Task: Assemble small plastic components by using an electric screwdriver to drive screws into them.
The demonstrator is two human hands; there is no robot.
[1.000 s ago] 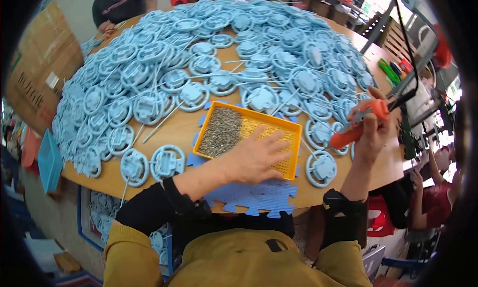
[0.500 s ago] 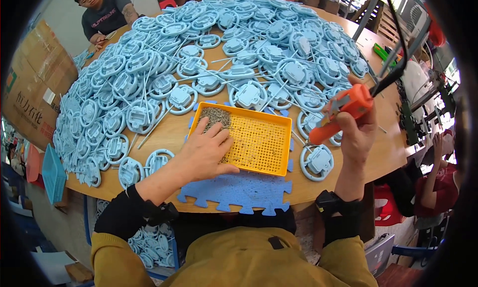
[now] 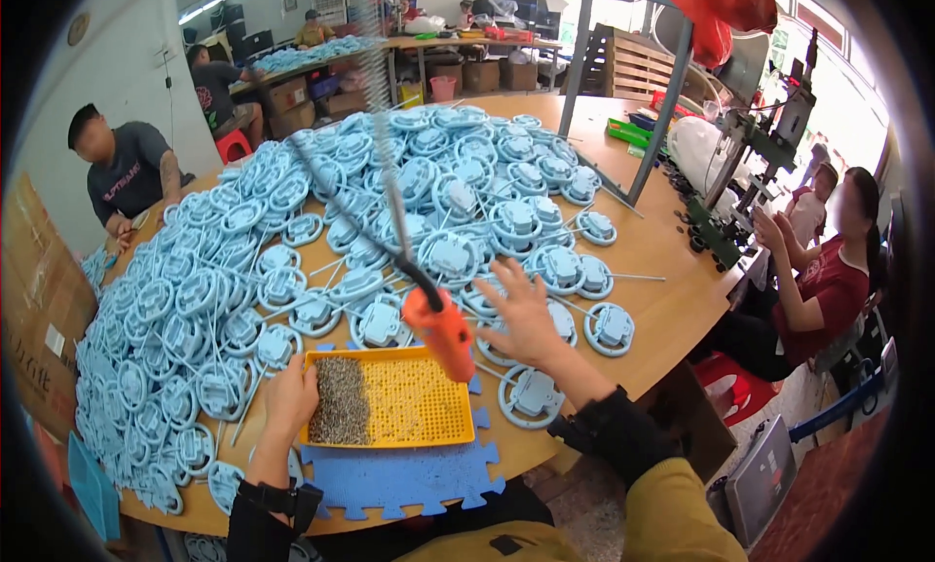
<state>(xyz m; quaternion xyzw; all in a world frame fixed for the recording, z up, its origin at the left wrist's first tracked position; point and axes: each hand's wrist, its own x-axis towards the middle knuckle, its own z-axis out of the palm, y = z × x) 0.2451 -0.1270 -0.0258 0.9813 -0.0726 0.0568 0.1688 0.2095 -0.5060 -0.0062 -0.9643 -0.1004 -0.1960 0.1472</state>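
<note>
My left hand [image 3: 291, 402] grips the left edge of a shallow yellow perforated tray [image 3: 458, 441]. Small metal screws [image 3: 338, 406] are heaped in the tray's left part, with a few scattered over the holes. My right hand [image 3: 527, 316] is in the air with its fingers spread and nothing in it. Just left of it an orange electric screwdriver [image 3: 440, 334] hangs on its black cable, apart from the fingers, over the tray's right end. Beneath the tray lies a blue foam mat [image 3: 399, 479]. Nearest my right hand on the table is a light blue ring-shaped plastic part [image 3: 532, 393].
A large pile of light blue ring-shaped parts [image 3: 234, 299] with thin rods covers much of the wooden table [image 3: 643, 280]. A cardboard box [image 3: 39, 309] stands at the left. A dark bench machine [image 3: 721, 221] is at the right, near a seated person [image 3: 828, 280]. Another person [image 3: 131, 168] sits far left.
My right hand has let go of the screwdriver, which now hangs from its cable. My left hand has moved from the screws to the tray's left edge. The view has tilted up.
</note>
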